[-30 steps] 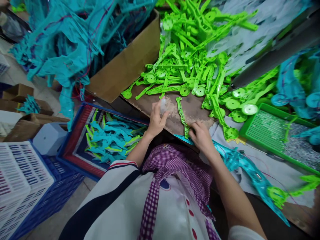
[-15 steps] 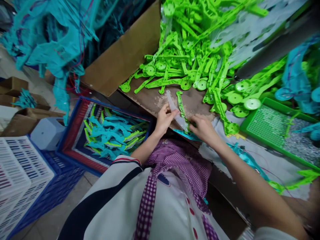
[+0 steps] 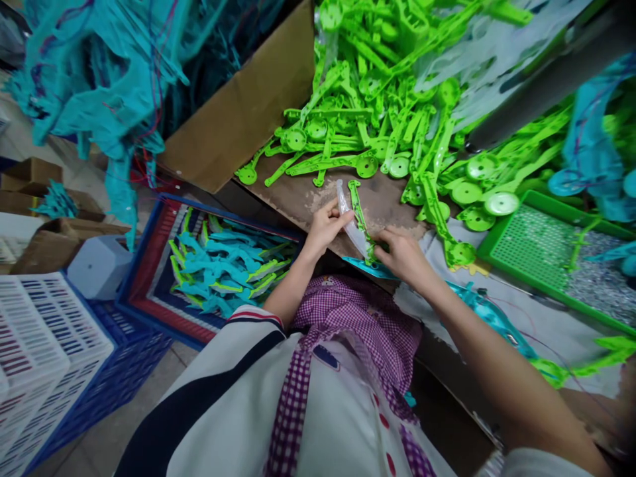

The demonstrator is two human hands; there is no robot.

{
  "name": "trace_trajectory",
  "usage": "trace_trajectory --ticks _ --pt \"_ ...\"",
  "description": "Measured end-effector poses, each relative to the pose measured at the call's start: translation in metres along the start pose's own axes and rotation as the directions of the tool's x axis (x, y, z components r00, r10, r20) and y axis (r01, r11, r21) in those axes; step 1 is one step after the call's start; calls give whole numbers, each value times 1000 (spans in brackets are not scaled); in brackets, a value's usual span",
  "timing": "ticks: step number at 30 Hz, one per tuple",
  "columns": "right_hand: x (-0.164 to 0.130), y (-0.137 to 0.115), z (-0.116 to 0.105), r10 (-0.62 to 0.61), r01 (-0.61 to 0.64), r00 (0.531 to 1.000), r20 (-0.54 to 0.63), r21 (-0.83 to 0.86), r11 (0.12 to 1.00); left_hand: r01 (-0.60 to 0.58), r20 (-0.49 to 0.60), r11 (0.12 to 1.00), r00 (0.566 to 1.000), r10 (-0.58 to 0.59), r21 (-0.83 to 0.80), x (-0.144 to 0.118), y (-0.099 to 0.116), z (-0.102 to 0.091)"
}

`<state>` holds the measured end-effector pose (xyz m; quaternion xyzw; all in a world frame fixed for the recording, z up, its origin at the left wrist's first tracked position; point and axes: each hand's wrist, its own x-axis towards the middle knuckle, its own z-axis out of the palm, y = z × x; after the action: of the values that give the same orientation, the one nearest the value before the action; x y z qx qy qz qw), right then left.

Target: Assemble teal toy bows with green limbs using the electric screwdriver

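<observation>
From the head view, the left hand pinches a clear strip between thumb and fingers, its fingers closed on the strip's upper part. The right hand grips the lower end of a green arm, a slim bright plastic piece that lies on the brown board and runs up and away from the hand. The strip lies slanted just left of the green arm, touching it near the right hand's fingertips; whether the strip is a bag or a flat piece cannot be told. A teal part shows under the right hand at the board's near edge. Beyond the green arm, farther up the board, lies a big green pile of like pieces with round discs at their ends. Right of the green arm stands a green tray with a mesh floor and small grey bits in it. Left of the board's far end leans a cardboard flap, and left of that hangs a teal heap threaded with red and blue wires. Below the board, left of the left forearm, a blue crate holds teal and green finished pieces. Nearer still, at the lower left, sits a white basket. A checked purple cloth covers the person's lap beneath both wrists.
</observation>
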<state>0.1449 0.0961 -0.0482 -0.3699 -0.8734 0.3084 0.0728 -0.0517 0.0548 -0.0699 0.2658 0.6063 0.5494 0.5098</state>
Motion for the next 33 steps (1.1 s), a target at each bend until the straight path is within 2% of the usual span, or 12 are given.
trace_trajectory --ticks 3,7,15,18,20,23,26,29,33 --pt "0 0 0 -6 6 1000 12 6 1000 -15 -4 998 1000 15 66 1 -2 1" --pt "-1 0 1 -15 15 1000 -12 11 1000 -32 10 973 999 30 230 2 -3 3" --pt "-4 3 8 -39 42 998 -48 64 997 -159 172 831 982 78 534 7 10 0" --pt "-5 6 11 -62 69 995 -74 95 993 -207 204 734 974 96 646 5 17 -2" --pt "-5 8 11 -76 85 994 -85 108 990 -281 215 628 960 181 726 4 22 -5" --pt "-5 9 11 -100 111 991 -93 120 987 -421 323 412 902 286 808 3 31 -10" --pt "-5 9 12 -120 131 987 -103 111 985 -511 450 251 853 264 822 7 36 -12" --pt "-5 11 14 -138 148 984 -114 84 985 -534 482 192 836 261 823 10 35 -12" --pt "-5 13 14 -164 169 981 -103 44 985 -513 461 185 848 262 838 12 31 -12"
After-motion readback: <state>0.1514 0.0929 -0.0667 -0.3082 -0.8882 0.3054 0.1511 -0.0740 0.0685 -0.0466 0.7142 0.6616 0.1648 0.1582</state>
